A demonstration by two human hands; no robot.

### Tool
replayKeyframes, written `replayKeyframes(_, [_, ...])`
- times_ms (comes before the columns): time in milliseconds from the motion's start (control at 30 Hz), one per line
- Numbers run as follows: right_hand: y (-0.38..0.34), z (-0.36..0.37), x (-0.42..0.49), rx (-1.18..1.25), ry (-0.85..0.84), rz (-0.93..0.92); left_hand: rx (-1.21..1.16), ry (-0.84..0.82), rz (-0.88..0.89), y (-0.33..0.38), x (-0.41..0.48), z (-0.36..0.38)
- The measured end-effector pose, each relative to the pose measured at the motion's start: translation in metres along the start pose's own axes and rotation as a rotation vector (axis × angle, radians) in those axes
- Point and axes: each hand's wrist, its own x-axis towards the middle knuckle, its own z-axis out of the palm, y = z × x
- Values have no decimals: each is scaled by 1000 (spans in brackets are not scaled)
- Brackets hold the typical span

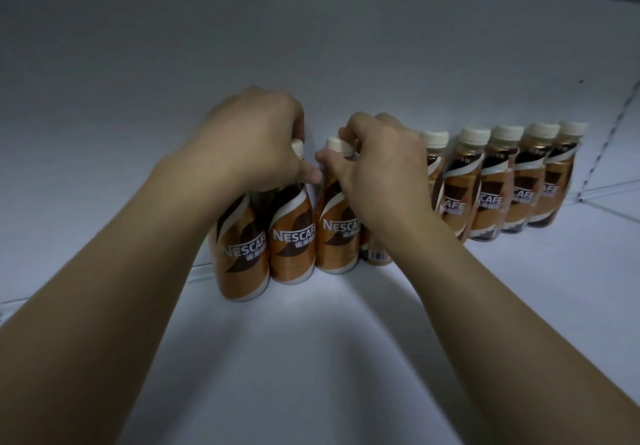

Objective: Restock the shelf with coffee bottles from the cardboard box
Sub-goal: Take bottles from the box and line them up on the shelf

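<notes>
Several brown-and-orange coffee bottles with cream caps stand in a row on the white shelf. My left hand grips the neck of a coffee bottle from above; another bottle stands just left of it under my wrist. My right hand grips the cap and neck of the neighbouring bottle, and partly hides one more bottle behind my wrist. Both held bottles stand upright on the shelf. The cardboard box is not in view.
More upright bottles continue the row to the right, near the back panel. A perforated shelf upright marks the right end. Bare shelf surface lies in front of the row and to the left.
</notes>
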Motion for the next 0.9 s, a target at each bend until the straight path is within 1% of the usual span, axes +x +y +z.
replayKeyframes(67, [0, 2, -3, -5, 1, -8, -11, -2, -3, 0, 0, 0])
replayKeyframes(233, [6, 5, -5, 79, 51, -13, -24, -10, -5, 2, -2, -2])
replayKeyframes(400, [10, 4, -9, 117, 15, -30, 17, -4, 0, 2, -3, -1])
replayKeyframes(467, [12, -3, -12, 130, -31, -32, 49, 2, 1, 4, -4, -1])
replayKeyframes(533, [17, -18, -13, 177, -48, 8, 59, 11, 3, 8, -5, 0])
replayKeyframes(667, [44, -48, -9, 246, 182, 155, 45, 151, 76, 17, -8, -1])
replayKeyframes(733, [59, -51, -7, 253, 200, 249, 15, 185, 116, 24, -9, -2])
replayKeyframes(800, [70, -48, -7, 234, 177, 316, -9, 150, 142, 34, -9, -2])
replayKeyframes(900, [80, -46, -6, 186, 145, 360, -12, 28, 155, 56, 1, 1])
